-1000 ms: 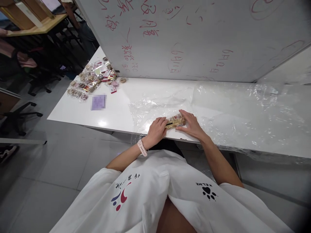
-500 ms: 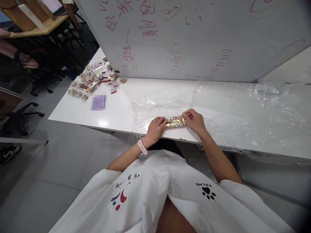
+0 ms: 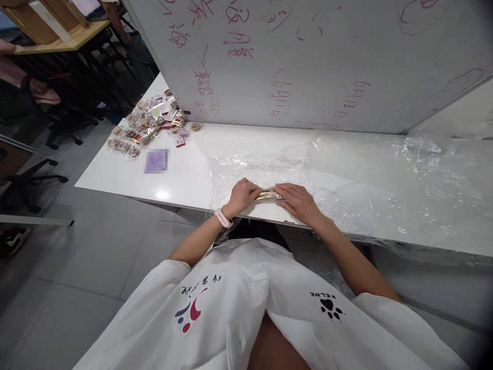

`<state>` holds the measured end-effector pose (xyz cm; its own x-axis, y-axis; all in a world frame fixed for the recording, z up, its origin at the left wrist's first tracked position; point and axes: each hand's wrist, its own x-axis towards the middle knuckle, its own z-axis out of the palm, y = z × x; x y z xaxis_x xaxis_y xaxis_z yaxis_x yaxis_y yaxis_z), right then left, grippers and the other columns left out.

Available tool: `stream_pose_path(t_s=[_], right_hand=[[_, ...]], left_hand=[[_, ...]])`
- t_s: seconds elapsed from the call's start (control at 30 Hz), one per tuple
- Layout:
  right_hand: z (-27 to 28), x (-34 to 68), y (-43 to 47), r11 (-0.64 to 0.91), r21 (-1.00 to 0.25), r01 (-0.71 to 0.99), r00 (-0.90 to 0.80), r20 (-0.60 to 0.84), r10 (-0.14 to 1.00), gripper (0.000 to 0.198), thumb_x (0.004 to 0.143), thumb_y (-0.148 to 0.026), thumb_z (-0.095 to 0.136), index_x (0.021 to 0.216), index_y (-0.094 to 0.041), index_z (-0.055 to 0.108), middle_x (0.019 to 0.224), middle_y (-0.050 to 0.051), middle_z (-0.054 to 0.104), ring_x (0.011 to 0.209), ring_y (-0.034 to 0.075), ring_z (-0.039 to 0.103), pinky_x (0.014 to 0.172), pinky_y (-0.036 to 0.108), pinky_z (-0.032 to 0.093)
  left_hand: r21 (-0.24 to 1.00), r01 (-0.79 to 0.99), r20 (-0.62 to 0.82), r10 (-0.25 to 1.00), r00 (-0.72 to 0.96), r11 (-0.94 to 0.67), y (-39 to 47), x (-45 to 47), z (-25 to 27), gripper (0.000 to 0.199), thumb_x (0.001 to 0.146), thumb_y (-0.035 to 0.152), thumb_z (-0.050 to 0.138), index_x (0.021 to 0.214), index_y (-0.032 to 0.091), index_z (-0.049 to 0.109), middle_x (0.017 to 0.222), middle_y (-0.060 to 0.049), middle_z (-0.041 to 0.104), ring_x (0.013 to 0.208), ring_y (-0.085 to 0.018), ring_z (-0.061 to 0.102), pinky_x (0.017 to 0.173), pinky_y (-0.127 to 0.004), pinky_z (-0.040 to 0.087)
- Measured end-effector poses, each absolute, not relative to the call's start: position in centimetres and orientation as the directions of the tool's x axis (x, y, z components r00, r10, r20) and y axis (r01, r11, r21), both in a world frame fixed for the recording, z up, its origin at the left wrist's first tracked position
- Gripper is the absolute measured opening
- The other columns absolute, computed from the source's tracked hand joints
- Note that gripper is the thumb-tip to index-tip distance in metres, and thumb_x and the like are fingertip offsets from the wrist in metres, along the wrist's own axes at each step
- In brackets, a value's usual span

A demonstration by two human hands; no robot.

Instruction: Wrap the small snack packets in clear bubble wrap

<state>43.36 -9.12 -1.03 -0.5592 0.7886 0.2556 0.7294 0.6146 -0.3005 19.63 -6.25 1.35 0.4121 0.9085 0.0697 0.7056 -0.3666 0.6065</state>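
A shiny gold packet (image 3: pixel 267 195) lies at the front of the white table, partly covered by both hands. My left hand (image 3: pixel 243 196), with a pale band at the wrist, is closed, its thumb and fingers pinching the packet's left end. Over the other end lies my right hand (image 3: pixel 297 200), its fingers stretched across the packet and its thumb on the near side. Crumpled clear plastic film (image 3: pixel 265 160) spreads on the table beneath and behind the hands. What is inside the packet cannot be made out.
Several small wrapped packets (image 3: pixel 148 123) are heaped on the table's left end, near a blurred purple square (image 3: pixel 156 161). A whiteboard (image 3: pixel 308 67) with red writing stands along the back edge. More clear film (image 3: pixel 385 195) covers the right side. Office chairs (image 3: pixel 42 174) stand beyond.
My left hand has shifted from lying over the packet to pinching its end. My right hand has moved left and flattened over the right end, so less of the packet shows.
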Motion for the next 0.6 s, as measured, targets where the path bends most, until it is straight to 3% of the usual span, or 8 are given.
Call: stream_pose_path(t_s=[0.07, 0.13, 0.2, 0.27, 0.33, 0.4, 0.5, 0.6], right_hand=[[-1.3, 43.1, -8.2, 0.576, -0.296, 0.762, -0.522, 0.244, 0.817, 0.039, 0.101, -0.027, 0.039, 0.135, -0.024, 0.059, 0.132, 0.009, 0.065, 0.12, 0.027, 0.057, 0.094, 0.043, 0.044], [-1.2, 42.9, -7.4, 0.557, -0.294, 0.777, -0.512, 0.221, 0.83, 0.038, 0.1, -0.022, 0.038, 0.129, -0.022, 0.063, 0.121, 0.01, 0.07, 0.109, 0.028, 0.061, 0.086, 0.042, 0.044], [-0.7, 42.7, -7.0, 0.548, -0.311, 0.777, -0.52, 0.173, 0.836, 0.035, 0.1, -0.024, 0.039, 0.123, -0.019, 0.065, 0.112, 0.012, 0.072, 0.1, 0.028, 0.062, 0.082, 0.04, 0.044], [0.1, 42.7, -6.9, 0.528, -0.363, 0.768, -0.531, 0.1, 0.841, 0.035, 0.101, -0.03, 0.037, 0.12, -0.018, 0.064, 0.107, 0.013, 0.072, 0.093, 0.027, 0.062, 0.077, 0.037, 0.043], [0.8, 42.8, -6.9, 0.491, -0.459, 0.74, -0.552, 0.003, 0.834, 0.036, 0.102, -0.036, 0.035, 0.119, -0.02, 0.063, 0.102, 0.01, 0.072, 0.085, 0.025, 0.062, 0.071, 0.034, 0.043], [1.3, 42.9, -6.8, 0.441, -0.574, 0.69, -0.596, -0.103, 0.797, 0.037, 0.102, -0.043, 0.035, 0.115, -0.022, 0.062, 0.094, 0.007, 0.071, 0.077, 0.022, 0.061, 0.067, 0.031, 0.042], [1.9, 42.9, -7.0, 0.365, -0.691, 0.624, -0.646, -0.192, 0.739, 0.037, 0.101, -0.049, 0.037, 0.11, -0.023, 0.063, 0.092, 0.004, 0.07, 0.078, 0.021, 0.063, 0.067, 0.03, 0.044], [2.2, 42.3, -8.1, 0.328, -0.666, 0.67, -0.551, -0.151, 0.82, 0.034, 0.1, -0.044, 0.042, 0.121, -0.023, 0.06, 0.108, 0.007, 0.07, 0.087, 0.023, 0.066, 0.07, 0.032, 0.047]], left_hand=[[0.632, 0.723, -0.063, 0.911, 0.408, -0.28, -4.9, 19.4, 2.5, 0.028, 0.091, 0.023, 0.056, 0.071, 0.02, 0.074, 0.069, -0.002, 0.071, 0.072, -0.019, 0.062, 0.069, -0.032, 0.049], [0.604, 0.759, -0.121, 0.913, 0.389, -0.243, -4.1, 18.9, 3.7, 0.019, 0.089, 0.02, 0.058, 0.084, 0.019, 0.075, 0.075, -0.003, 0.073, 0.073, -0.019, 0.064, 0.07, -0.032, 0.049], [0.486, 0.827, -0.019, 0.942, 0.335, -0.284, -4.3, 18.3, 5.1, 0.023, 0.089, 0.012, 0.054, 0.099, 0.017, 0.074, 0.089, -0.007, 0.075, 0.087, -0.023, 0.066, 0.079, -0.036, 0.05], [0.373, 0.849, 0.181, 0.927, 0.329, -0.374, -5.8, 18.0, 6.1, 0.035, 0.088, 0.003, 0.047, 0.112, 0.016, 0.069, 0.105, -0.01, 0.073, 0.103, -0.026, 0.062, 0.088, -0.041, 0.049], [0.358, 0.783, 0.315, 0.856, 0.411, -0.508, -8.0, 18.2, 6.3, 0.038, 0.091, 0.004, 0.044, 0.121, 0.017, 0.062, 0.119, -0.011, 0.068, 0.112, -0.026, 0.058, 0.093, -0.042, 0.048], [0.377, 0.696, 0.349, 0.79, 0.504, -0.611, -10.1, 18.7, 5.3, 0.034, 0.095, 0.013, 0.048, 0.127, 0.017, 0.055, 0.126, -0.012, 0.064, 0.117, -0.026, 0.055, 0.096, -0.042, 0.047], [0.347, 0.691, 0.324, 0.773, 0.545, -0.634, -11.7, 19.4, 2.4, 0.035, 0.096, 0.024, 0.055, 0.13, 0.017, 0.053, 0.13, -0.014, 0.06, 0.121, -0.028, 0.052, 0.101, -0.045, 0.044], [0.327, 0.727, 0.285, 0.796, 0.533, -0.604, -11.0, 19.4, 0.0, 0.033, 0.097, 0.029, 0.056, 0.128, 0.018, 0.057, 0.127, -0.013, 0.062, 0.119, -0.028, 0.053, 0.097, -0.042, 0.045]])
